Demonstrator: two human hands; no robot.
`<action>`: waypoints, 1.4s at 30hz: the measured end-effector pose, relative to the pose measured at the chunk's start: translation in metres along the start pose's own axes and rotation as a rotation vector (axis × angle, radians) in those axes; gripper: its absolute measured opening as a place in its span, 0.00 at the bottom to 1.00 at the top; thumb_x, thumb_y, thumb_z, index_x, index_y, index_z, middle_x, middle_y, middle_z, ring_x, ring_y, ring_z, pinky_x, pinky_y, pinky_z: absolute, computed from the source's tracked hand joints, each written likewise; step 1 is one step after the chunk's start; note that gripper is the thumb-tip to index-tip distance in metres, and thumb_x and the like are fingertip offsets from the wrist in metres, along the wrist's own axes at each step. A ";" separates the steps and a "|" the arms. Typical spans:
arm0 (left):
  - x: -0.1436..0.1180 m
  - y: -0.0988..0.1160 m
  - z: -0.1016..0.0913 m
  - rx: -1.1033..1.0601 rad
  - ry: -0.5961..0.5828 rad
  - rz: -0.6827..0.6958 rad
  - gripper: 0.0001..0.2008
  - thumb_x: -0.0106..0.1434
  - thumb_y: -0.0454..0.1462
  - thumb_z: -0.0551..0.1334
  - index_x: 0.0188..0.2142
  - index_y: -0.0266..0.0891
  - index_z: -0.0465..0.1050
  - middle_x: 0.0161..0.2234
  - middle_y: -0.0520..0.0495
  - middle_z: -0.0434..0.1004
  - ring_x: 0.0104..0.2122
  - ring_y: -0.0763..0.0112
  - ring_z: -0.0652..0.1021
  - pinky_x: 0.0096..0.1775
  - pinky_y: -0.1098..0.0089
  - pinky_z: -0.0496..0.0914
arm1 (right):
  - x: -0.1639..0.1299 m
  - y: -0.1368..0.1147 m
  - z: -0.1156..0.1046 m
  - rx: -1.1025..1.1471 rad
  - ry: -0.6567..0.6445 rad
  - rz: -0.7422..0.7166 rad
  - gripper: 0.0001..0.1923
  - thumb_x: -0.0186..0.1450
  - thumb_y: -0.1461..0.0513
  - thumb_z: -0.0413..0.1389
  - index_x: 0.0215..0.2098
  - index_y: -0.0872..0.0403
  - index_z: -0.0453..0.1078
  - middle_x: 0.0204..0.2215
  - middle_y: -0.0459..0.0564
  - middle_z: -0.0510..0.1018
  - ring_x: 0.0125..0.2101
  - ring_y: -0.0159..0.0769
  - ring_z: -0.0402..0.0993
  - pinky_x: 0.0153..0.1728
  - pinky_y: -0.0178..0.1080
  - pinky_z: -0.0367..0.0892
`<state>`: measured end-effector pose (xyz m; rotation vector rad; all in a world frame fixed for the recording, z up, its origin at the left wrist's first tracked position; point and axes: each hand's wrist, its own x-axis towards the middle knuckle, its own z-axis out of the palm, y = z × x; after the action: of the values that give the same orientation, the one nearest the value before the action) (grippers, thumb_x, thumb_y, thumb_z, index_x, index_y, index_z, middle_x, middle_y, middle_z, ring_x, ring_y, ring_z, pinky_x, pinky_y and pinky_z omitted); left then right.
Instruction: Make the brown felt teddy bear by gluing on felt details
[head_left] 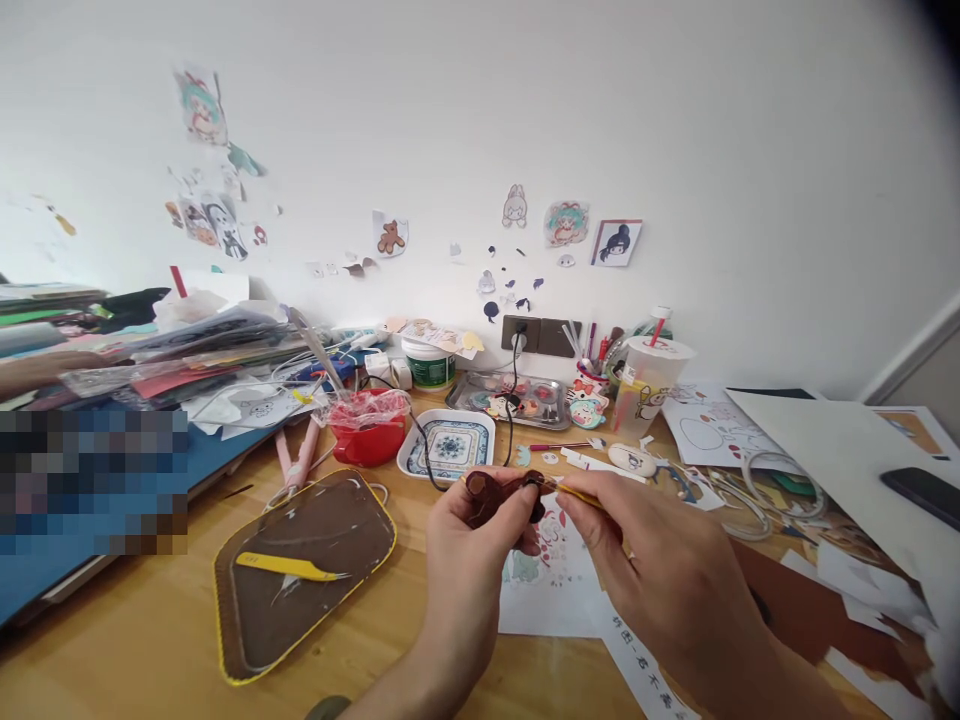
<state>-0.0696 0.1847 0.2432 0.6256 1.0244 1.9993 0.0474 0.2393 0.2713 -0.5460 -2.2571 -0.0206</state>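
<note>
Near the middle of the desk, my left hand (469,540) pinches a small dark brown craft piece (491,497) with rounded lobes. Its exact kind is hard to make out, and my fingers cover part of it. My right hand (645,545) grips slim yellow tweezers (581,494), mostly hidden by the fingers. Their tip meets the right end of the brown piece, by my left thumb. Below both hands lies a white sheet printed with coloured cartoon drawings (551,605). To the left, another pair of yellow tweezers (289,567) rests on a brown yellow-edged pad (315,625).
Behind my hands stand a patterned tray (409,462), a red container (367,440), a metal tray (559,395) and a lidded drink cup (641,385). A black cable (511,430) hangs from the wall socket. Paper scraps and a phone (919,495) lie right. Another person's arm (52,370) shows far left.
</note>
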 end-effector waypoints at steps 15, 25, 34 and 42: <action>-0.002 -0.002 0.001 0.133 0.038 0.099 0.02 0.51 0.33 0.64 0.27 0.37 0.73 0.21 0.55 0.70 0.19 0.82 0.67 0.20 0.81 0.64 | -0.003 0.001 -0.004 -0.218 0.061 -0.180 0.08 0.62 0.68 0.49 0.35 0.60 0.70 0.26 0.50 0.74 0.28 0.34 0.71 0.32 0.36 0.66; -0.005 0.001 0.003 0.293 0.068 0.230 0.03 0.49 0.32 0.64 0.26 0.38 0.72 0.23 0.55 0.72 0.21 0.82 0.69 0.22 0.81 0.65 | -0.002 -0.003 -0.001 -0.155 0.053 -0.125 0.09 0.63 0.66 0.48 0.32 0.58 0.71 0.23 0.49 0.73 0.26 0.33 0.71 0.30 0.36 0.66; -0.005 -0.008 0.000 0.422 0.075 0.489 0.05 0.50 0.29 0.63 0.28 0.39 0.71 0.27 0.54 0.72 0.28 0.80 0.73 0.31 0.81 0.69 | -0.003 -0.008 -0.004 0.000 -0.033 0.108 0.09 0.63 0.62 0.48 0.29 0.52 0.70 0.19 0.44 0.72 0.18 0.31 0.67 0.22 0.35 0.62; -0.006 -0.012 0.000 0.486 0.081 0.505 0.05 0.52 0.30 0.62 0.28 0.40 0.69 0.27 0.55 0.71 0.28 0.79 0.73 0.28 0.81 0.68 | -0.006 -0.010 0.002 -0.163 -0.044 0.064 0.12 0.63 0.64 0.46 0.27 0.53 0.70 0.18 0.45 0.73 0.20 0.34 0.70 0.20 0.35 0.58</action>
<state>-0.0612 0.1836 0.2325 1.1642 1.5404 2.2192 0.0457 0.2284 0.2670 -0.7106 -2.2927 -0.1627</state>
